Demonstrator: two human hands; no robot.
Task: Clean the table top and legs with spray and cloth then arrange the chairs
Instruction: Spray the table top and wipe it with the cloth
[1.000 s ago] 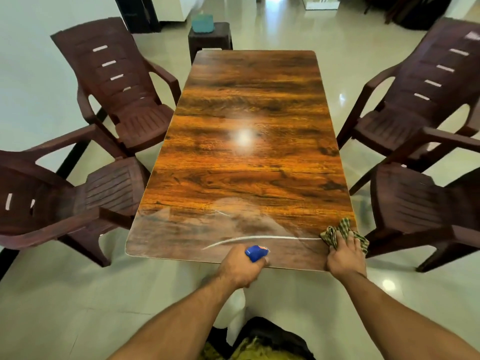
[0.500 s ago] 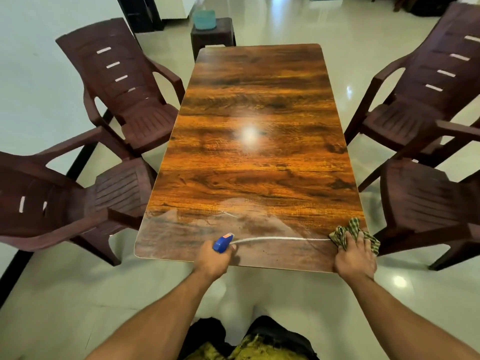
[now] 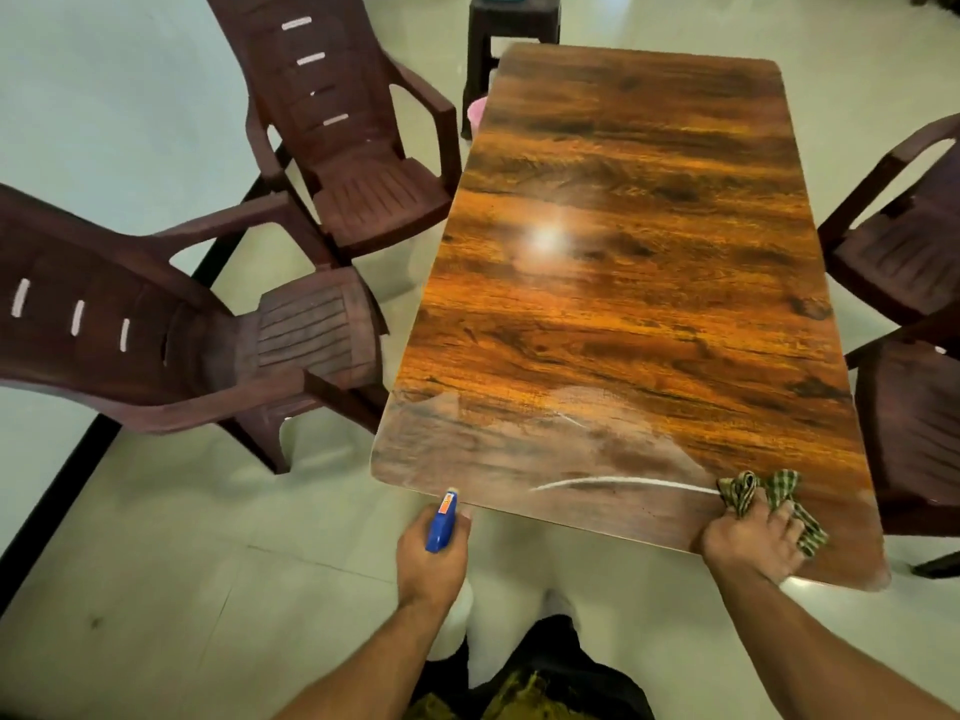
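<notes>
Glossy table top runs lengthwise away from its near edge: left hand grips the spray bottle just off its left corner, right hand clutches the cloth on its right corner.

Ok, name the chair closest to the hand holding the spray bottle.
The near-left chair, beside the table corner by the left hand. The far-left chair stands farther up; the far-right chair and near-right chair are across the table.

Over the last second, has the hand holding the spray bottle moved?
Yes. The left hand with the spray bottle slid left along the table's near edge, away from the cloth and toward the near left corner.
</notes>
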